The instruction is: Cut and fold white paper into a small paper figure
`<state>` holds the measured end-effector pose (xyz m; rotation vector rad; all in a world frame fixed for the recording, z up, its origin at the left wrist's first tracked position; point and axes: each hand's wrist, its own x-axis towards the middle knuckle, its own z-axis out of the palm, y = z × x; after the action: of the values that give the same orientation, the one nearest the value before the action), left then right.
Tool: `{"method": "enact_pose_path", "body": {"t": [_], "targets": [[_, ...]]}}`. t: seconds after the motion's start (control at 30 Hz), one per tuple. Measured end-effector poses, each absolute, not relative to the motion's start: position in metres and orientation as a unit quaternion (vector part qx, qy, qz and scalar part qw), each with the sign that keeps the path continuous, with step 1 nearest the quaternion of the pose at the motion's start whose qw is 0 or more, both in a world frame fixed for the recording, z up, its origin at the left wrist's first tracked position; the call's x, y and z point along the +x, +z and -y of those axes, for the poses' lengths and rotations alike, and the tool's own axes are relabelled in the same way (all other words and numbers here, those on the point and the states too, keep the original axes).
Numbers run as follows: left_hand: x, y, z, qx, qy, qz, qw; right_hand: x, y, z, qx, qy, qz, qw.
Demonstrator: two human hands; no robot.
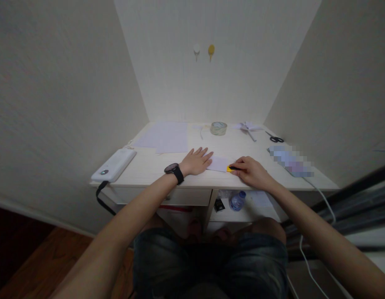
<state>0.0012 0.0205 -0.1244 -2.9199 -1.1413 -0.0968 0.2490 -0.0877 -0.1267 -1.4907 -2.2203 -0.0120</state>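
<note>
My left hand (197, 161) lies flat with its fingers spread, its fingertips on the left end of a small pale lilac piece of paper (219, 164) on the white desk (192, 176). Closed around a small yellow-and-black tool (232, 168), my right hand (249, 169) rests at the paper's right edge. The tool's yellow end touches or overlaps that edge; most of its body is hidden in my fingers, so its exact kind cannot be made out.
Larger lilac sheets (172, 137) lie at the back left, near a white power bank (114, 165). Along the back are a tape roll (218, 128) and a folded paper pinwheel (247, 127). Scissors (276, 139) and a phone (290, 161) lie right. A bottle (237, 201) occupies the shelf below.
</note>
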Motion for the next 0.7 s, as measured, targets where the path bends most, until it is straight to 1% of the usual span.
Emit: {"method": "enact_pose_path", "body": {"t": [0.37,0.57,0.7], "targets": [[0.002,-0.123,-0.02,-0.932,-0.019,0.362,0.006,0.254,-0.125,0.091,-0.534,0.012,0.812,0.235],[0.002,-0.121,-0.02,-0.931,-0.014,0.365,-0.002,0.272,-0.121,0.1,-0.51,0.048,0.825,0.239],[0.001,-0.122,-0.018,-0.931,-0.036,0.364,0.007,0.286,-0.121,0.102,-0.527,0.036,0.816,0.233]]}}
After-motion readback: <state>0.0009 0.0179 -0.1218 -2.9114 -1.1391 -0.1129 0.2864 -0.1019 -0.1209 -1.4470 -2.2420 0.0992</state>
